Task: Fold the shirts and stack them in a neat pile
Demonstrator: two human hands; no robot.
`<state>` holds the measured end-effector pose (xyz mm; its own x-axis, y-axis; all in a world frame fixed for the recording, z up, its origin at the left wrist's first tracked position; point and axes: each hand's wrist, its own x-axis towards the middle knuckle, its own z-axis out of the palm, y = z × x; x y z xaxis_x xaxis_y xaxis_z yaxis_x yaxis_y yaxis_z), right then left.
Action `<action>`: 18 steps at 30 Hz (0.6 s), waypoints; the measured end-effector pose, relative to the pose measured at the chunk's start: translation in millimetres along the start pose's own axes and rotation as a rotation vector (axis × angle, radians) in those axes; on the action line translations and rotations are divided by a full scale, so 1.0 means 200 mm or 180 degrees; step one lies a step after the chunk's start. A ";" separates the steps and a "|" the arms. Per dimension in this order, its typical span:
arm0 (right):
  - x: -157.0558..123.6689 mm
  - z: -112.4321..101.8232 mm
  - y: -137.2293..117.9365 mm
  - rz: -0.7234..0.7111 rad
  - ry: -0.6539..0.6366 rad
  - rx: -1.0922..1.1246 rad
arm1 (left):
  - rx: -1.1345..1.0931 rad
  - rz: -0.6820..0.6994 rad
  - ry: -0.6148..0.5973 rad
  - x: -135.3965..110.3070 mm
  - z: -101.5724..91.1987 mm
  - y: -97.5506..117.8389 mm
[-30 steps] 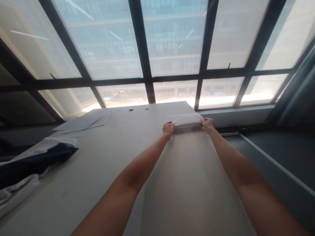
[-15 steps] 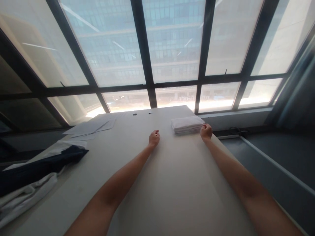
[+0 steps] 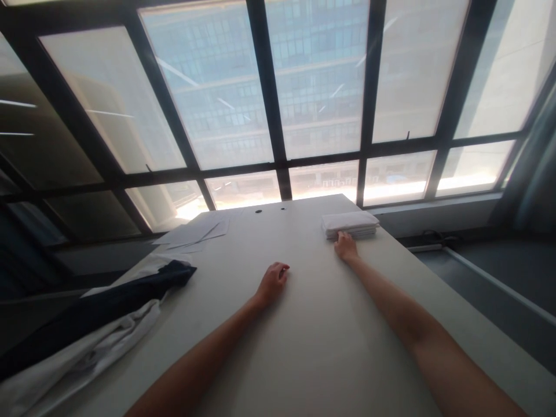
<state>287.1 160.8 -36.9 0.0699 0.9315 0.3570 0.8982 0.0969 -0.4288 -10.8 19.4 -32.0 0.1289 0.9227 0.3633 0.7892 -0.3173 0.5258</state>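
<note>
A neat stack of folded white cloth point(image 3: 351, 221) lies near the right edge of the white table point(image 3: 299, 353). My right hand point(image 3: 346, 247) touches the front side of the stack, left of its middle. Its fingers reach forward against the cloth layers and do not wrap round them. Nearer to me and further left, my left hand point(image 3: 273, 282) rests at the tabletop. Its fingers are loosely bent, with a gap between thumb and forefinger, and I see nothing held there.
Left of my arms lies a loose pile of clothing, with a dark navy garment point(image 3: 108, 304) and a white garment point(image 3: 99, 353). Behind it are several sheets of paper point(image 3: 191, 233). Windows stand beyond the table, and a pale rail point(image 3: 499, 284) runs at the right.
My right hand has shifted from the stack's right end to its front side. My left hand has drawn back towards me. The whole view has swung a little to the left.
</note>
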 end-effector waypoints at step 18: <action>-0.72 0.06 -0.67 -0.1087 -0.0950 -0.0418 | 0.1273 -0.0130 -0.0893 -0.27 -0.19 -0.04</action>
<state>151.4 17.4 -39.8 -0.3497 0.9159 0.1970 0.8967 0.3882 -0.2128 -46.9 -35.8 -27.5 0.2065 0.9735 0.0984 0.9587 -0.2214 0.1786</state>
